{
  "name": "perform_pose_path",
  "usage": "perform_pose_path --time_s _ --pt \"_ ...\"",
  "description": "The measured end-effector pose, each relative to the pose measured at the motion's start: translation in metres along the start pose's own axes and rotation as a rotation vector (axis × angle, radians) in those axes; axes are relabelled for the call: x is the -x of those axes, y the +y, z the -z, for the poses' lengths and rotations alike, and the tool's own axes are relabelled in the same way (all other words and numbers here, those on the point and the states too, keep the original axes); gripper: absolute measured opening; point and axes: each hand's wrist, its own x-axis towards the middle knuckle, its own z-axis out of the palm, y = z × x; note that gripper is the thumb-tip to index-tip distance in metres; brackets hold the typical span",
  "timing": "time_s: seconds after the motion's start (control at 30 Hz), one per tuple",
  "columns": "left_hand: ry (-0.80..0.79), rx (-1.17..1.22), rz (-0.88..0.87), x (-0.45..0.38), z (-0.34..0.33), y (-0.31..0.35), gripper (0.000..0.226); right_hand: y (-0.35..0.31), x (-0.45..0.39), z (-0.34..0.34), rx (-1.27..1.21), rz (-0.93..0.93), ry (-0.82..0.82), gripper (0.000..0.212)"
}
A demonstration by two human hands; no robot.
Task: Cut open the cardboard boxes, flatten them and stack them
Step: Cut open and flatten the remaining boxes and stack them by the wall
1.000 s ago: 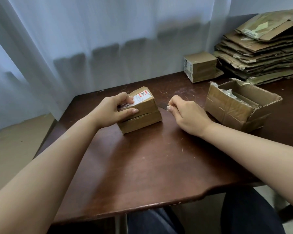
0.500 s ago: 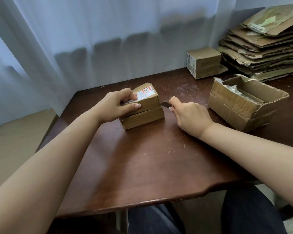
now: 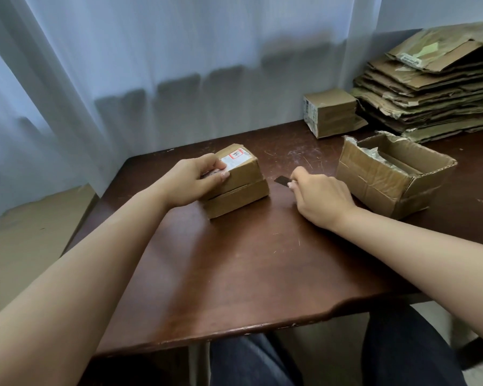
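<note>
blade drawn off box | handle hidden in right hand

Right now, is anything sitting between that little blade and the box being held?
Nothing visible: only bare table lies between the blade in the right hand and the small box that the left hand grips.

Brown cardboard box with a white label edged in red; dark blade; scratched dark reddish-brown desk; pale blue-white curtain; tan flattened cardboard stack; dark blue trousers
</note>
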Motion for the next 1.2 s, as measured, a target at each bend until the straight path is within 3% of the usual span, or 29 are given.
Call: perform_pose_path --time_s 0.27,0.37,0.43,0.6,0.8,1.0,1.2 --pt "-0.274 -0.19 0.012 -0.011 -0.001 0.059 0.045 0.005 0.007 0.001 -0.146 -0.022 0.072 0.015" --pt "-0.396 -0.163 0.036 -0.011 0.006 0.051 0.079 0.008 0.008 0.002 -0.16 -0.038 0.075 0.016" --pt "-0.437 -0.183 0.031 -0.009 0.007 0.043 0.09 0.008 0.008 0.002 -0.161 -0.035 0.075 0.016" --pt "-0.227 -0.322 -0.086 -0.015 -0.007 0.033 0.073 0.009 0.009 0.001 -0.183 -0.026 0.104 0.018" --pt "-0.008 -0.637 -0.096 -0.032 -0.034 0.058 0.072 0.012 0.014 0.001 -0.189 -0.046 0.115 0.019" --pt "0.021 -0.469 -0.058 -0.045 -0.046 0.067 0.062 0.02 0.022 0.004 -0.194 -0.064 0.149 0.017" --pt "0.021 -0.531 -0.058 -0.052 -0.04 0.071 0.06 0.018 0.021 0.004 -0.232 -0.03 0.22 0.017"
